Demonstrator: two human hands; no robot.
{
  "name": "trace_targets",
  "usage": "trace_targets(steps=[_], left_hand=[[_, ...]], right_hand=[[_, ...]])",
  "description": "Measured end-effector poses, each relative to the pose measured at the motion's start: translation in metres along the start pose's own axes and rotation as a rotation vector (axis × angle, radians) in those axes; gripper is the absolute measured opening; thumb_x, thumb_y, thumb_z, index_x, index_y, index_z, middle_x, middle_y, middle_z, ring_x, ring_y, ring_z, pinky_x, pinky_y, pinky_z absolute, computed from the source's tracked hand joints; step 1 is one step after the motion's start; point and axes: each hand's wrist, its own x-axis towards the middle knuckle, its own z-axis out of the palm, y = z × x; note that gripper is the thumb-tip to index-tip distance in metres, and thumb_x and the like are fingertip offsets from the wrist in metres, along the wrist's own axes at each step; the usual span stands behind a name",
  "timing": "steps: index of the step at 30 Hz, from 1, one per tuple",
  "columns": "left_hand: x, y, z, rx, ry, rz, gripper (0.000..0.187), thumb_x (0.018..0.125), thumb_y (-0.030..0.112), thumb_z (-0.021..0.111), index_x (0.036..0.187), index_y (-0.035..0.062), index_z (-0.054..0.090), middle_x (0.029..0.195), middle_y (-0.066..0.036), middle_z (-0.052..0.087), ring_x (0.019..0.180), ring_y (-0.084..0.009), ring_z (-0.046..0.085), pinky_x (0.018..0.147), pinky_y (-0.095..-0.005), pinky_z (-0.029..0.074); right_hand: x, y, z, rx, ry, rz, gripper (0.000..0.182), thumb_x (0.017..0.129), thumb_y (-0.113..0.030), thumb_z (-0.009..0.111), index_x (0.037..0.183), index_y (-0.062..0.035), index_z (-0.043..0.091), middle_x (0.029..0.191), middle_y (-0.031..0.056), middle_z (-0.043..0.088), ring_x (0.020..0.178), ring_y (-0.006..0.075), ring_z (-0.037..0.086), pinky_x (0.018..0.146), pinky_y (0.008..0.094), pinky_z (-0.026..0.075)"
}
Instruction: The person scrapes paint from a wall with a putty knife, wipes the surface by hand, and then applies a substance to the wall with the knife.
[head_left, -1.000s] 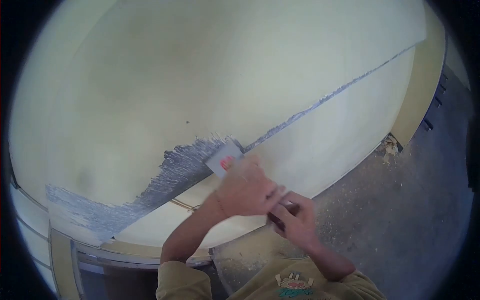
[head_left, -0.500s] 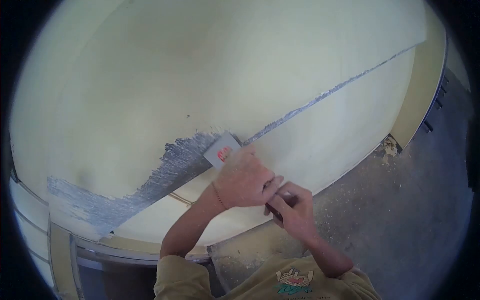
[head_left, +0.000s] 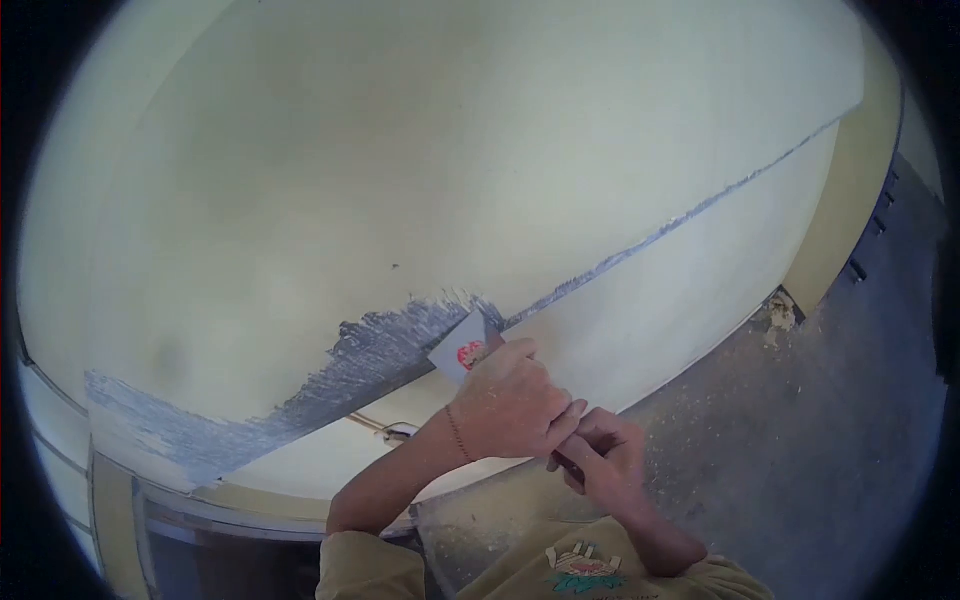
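Note:
A flat metal scraper (head_left: 451, 352) with a red mark on its blade lies against a pale coated surface (head_left: 300, 180), at the edge of a grey scraped patch (head_left: 370, 350). My left hand (head_left: 508, 405) is wrapped around the scraper just behind the blade, a thin band on its wrist. Close by, my right hand (head_left: 608, 458) is closed with its fingers touching the left hand's. It appears to grip the end of the handle, which is mostly hidden between the hands.
A narrow grey bare strip (head_left: 640, 245) runs along the surface's edge to the upper right. Below it are a lower pale panel (head_left: 680, 310) and a speckled concrete floor (head_left: 760, 430). A thin rod with a metal fitting (head_left: 398, 432) shows beside my left forearm.
The view has shifted, so the surface sits lower in the picture. The blade has slid slightly down toward the edge, baring more of the grey patch above it. Both hands keep their hold.

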Motion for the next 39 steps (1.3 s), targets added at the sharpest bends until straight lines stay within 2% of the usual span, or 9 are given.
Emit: trace_targets(steps=[5, 8, 13, 16, 21, 26, 29, 32, 39], left_hand=[[-0.004, -0.002, -0.006, -0.064, 0.124, -0.015, 0.034, 0.080, 0.024, 0.063, 0.049, 0.0139, 0.054, 0.044, -0.004, 0.050, 0.045, -0.0205, 0.052, 0.059, -0.0333, 0.037], [0.000, 0.003, 0.003, -0.057, -0.026, 0.027, 0.033, 0.080, 0.022, 0.064, 0.049, 0.0134, 0.054, 0.044, -0.003, 0.049, 0.044, -0.0200, 0.050, 0.058, -0.0329, 0.036], [-0.005, 0.001, -0.022, -0.111, 0.120, -0.103, 0.038, 0.082, 0.022, 0.059, 0.047, 0.0102, 0.054, 0.042, -0.010, 0.048, 0.041, -0.0246, 0.047, 0.059, -0.0348, 0.038], [0.001, 0.005, -0.010, -0.106, 0.090, -0.083, 0.037, 0.082, 0.023, 0.059, 0.047, 0.0106, 0.055, 0.041, -0.010, 0.047, 0.041, -0.0244, 0.048, 0.060, -0.0348, 0.038], [-0.003, 0.003, -0.014, -0.115, 0.097, -0.061, 0.037, 0.079, 0.022, 0.065, 0.046, 0.0118, 0.050, 0.042, -0.005, 0.047, 0.042, -0.0204, 0.046, 0.055, -0.0336, 0.034], [0.000, 0.004, -0.015, -0.132, 0.033, -0.090, 0.036, 0.081, 0.022, 0.059, 0.046, 0.0101, 0.055, 0.043, -0.010, 0.048, 0.043, -0.0277, 0.047, 0.060, -0.0358, 0.038], [-0.001, 0.002, -0.026, -0.051, 0.051, -0.067, 0.036, 0.079, 0.022, 0.064, 0.046, 0.0120, 0.052, 0.042, -0.007, 0.046, 0.040, -0.0236, 0.046, 0.054, -0.0350, 0.036], [0.002, 0.005, -0.017, -0.075, -0.022, -0.031, 0.036, 0.079, 0.024, 0.063, 0.046, 0.0124, 0.054, 0.043, -0.009, 0.048, 0.041, -0.0248, 0.048, 0.055, -0.0354, 0.037], [0.001, 0.002, -0.025, -0.043, 0.065, -0.062, 0.035, 0.079, 0.024, 0.062, 0.047, 0.0114, 0.057, 0.044, -0.010, 0.049, 0.043, -0.0268, 0.049, 0.055, -0.0363, 0.037]], right_hand=[[-0.005, 0.007, 0.007, 0.025, 0.019, -0.050, 0.009, 0.088, -0.003, 0.064, 0.080, -0.0002, 0.059, 0.066, 0.0061, 0.063, 0.050, 0.0053, 0.052, 0.044, 0.0220, 0.038], [-0.007, -0.008, -0.002, -0.033, 0.025, 0.083, 0.009, 0.088, -0.003, 0.064, 0.080, -0.0008, 0.059, 0.066, 0.0062, 0.063, 0.052, 0.0052, 0.052, 0.045, 0.0214, 0.039], [0.006, -0.009, 0.014, -0.039, -0.021, -0.136, 0.010, 0.087, -0.002, 0.065, 0.078, -0.0017, 0.058, 0.064, 0.0061, 0.063, 0.052, 0.0038, 0.052, 0.045, 0.0214, 0.038], [-0.003, -0.018, -0.007, -0.146, -0.001, 0.041, 0.010, 0.086, -0.001, 0.066, 0.079, -0.0009, 0.058, 0.065, 0.0060, 0.063, 0.052, 0.0035, 0.051, 0.045, 0.0218, 0.038], [0.002, -0.014, 0.001, -0.084, -0.021, 0.017, 0.012, 0.088, -0.003, 0.064, 0.078, -0.0005, 0.057, 0.065, 0.0058, 0.063, 0.049, 0.0035, 0.050, 0.043, 0.0217, 0.036], [-0.001, -0.012, 0.001, 0.004, -0.036, 0.028, 0.012, 0.088, -0.005, 0.065, 0.080, -0.0001, 0.057, 0.065, 0.0059, 0.063, 0.047, 0.0041, 0.048, 0.041, 0.0220, 0.034], [-0.005, -0.018, 0.008, 0.062, -0.053, 0.059, 0.011, 0.089, -0.006, 0.065, 0.082, 0.0002, 0.058, 0.064, 0.0060, 0.062, 0.047, 0.0044, 0.048, 0.040, 0.0225, 0.033], [-0.002, -0.025, 0.007, 0.000, -0.030, 0.083, 0.011, 0.089, -0.006, 0.064, 0.082, 0.0003, 0.058, 0.064, 0.0059, 0.061, 0.047, 0.0045, 0.048, 0.040, 0.0224, 0.033], [-0.010, -0.014, 0.009, 0.072, -0.043, 0.076, 0.013, 0.089, -0.008, 0.064, 0.081, -0.0005, 0.058, 0.063, 0.0063, 0.061, 0.048, 0.0053, 0.049, 0.041, 0.0218, 0.033]])
